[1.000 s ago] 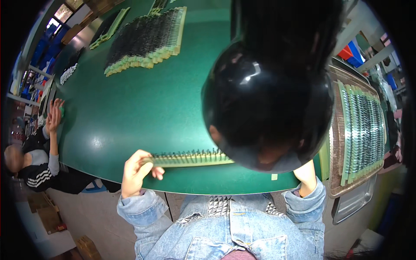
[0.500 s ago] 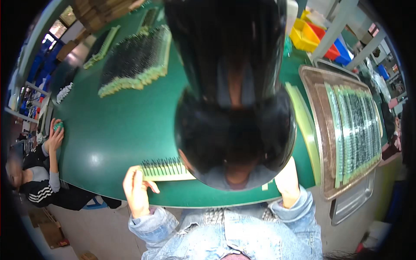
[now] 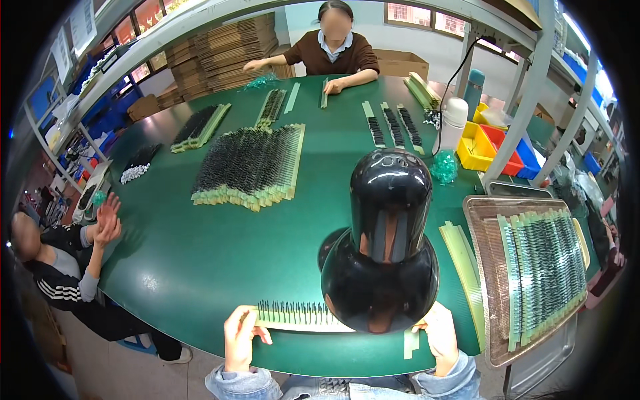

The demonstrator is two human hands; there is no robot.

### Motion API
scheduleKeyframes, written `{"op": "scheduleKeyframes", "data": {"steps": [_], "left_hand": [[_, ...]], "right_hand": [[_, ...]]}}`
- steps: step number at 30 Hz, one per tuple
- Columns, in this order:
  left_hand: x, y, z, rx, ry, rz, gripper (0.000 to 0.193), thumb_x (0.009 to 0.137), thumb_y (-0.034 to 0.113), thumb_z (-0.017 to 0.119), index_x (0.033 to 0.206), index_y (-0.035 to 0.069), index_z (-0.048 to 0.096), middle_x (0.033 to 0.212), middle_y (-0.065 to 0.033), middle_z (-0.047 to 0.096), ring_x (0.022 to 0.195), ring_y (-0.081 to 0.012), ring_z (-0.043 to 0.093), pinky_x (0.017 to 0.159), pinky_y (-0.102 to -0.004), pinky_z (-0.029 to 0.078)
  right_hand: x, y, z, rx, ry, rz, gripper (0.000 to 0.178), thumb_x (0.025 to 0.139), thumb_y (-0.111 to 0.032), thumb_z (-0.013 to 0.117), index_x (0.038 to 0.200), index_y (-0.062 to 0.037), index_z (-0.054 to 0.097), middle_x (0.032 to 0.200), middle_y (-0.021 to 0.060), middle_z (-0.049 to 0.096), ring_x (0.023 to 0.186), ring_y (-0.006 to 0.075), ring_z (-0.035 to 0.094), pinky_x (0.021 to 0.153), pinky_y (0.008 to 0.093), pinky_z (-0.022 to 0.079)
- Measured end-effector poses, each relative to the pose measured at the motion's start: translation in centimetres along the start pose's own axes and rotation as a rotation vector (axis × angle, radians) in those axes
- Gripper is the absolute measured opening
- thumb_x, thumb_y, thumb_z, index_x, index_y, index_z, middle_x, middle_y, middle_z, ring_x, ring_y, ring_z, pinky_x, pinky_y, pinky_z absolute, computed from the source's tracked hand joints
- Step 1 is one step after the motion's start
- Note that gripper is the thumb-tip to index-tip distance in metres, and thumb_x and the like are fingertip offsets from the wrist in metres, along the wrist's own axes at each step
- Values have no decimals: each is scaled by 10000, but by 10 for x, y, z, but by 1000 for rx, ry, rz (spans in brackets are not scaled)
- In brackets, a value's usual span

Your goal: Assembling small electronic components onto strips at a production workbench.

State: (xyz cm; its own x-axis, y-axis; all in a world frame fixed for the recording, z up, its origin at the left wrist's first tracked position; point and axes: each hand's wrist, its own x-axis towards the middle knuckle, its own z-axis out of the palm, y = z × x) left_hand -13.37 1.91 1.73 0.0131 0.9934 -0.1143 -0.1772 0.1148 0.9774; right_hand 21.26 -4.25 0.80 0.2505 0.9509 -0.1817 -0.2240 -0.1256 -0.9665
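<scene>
Ideally, with the left hand (image 3: pixel 239 339) pinching one end of the pale strip (image 3: pixel 300 318) at 6 o'clock and the right hand (image 3: pixel 441 337) gripping the other, both kept it level under the black lamp (image 3: pixel 381 250).

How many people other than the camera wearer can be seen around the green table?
2. One person sits at the far side of the green table, facing the camera. Another person sits at its left edge, hands raised. Others may be hidden outside the view.

Green table (image 3: pixel 200 260); comb strips (image 3: pixel 293 317), big strip stack (image 3: pixel 250 167), black lamp (image 3: pixel 383 247), metal tray (image 3: pixel 490 267) on it
</scene>
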Motion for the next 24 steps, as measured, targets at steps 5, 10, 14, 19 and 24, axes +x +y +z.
{"op": "scheduleKeyframes", "data": {"steps": [5, 10, 14, 19, 24], "left_hand": [[5, -2, 1, -4, 13, -13, 145, 923, 111, 422, 912, -12, 498, 785, -105, 593, 472, -175, 554, 429, -268, 455], [4, -1, 3, -18, 27, 0, 139, 923, 105, 423, 905, -13, 495, 767, -102, 589, 469, -163, 550, 427, -269, 459], [2, -2, 1, -26, 24, -2, 132, 922, 100, 425, 905, -11, 494, 758, -98, 586, 470, -157, 548, 429, -270, 460], [2, -2, 1, -41, 43, -8, 129, 914, 113, 455, 926, -10, 493, 719, -87, 569, 474, -172, 555, 455, -268, 448], [3, -3, 1, -35, 36, -5, 126, 917, 105, 440, 919, -8, 495, 740, -90, 578, 473, -161, 550, 442, -269, 454]], "right_hand": [[3, -11, 4, -76, 6, 31, 275, 893, -106, 490, 1125, 35, 530, 780, 66, 597, 569, 95, 544, 517, 212, 450], [2, -13, 5, -102, -17, 40, 310, 887, -75, 482, 1179, 27, 496, 702, 52, 586, 533, 85, 525, 505, 207, 437], [0, -12, 5, -99, -25, 35, 308, 889, -78, 483, 1177, 29, 495, 714, 57, 586, 535, 85, 525, 505, 209, 433], [0, -10, 2, -111, -53, 52, 301, 890, -79, 482, 1171, 31, 493, 743, 61, 588, 550, 88, 529, 513, 212, 436], [0, -8, 0, -127, -72, 55, 276, 889, -80, 483, 1140, 33, 506, 751, 61, 590, 553, 92, 531, 516, 215, 440]]}}
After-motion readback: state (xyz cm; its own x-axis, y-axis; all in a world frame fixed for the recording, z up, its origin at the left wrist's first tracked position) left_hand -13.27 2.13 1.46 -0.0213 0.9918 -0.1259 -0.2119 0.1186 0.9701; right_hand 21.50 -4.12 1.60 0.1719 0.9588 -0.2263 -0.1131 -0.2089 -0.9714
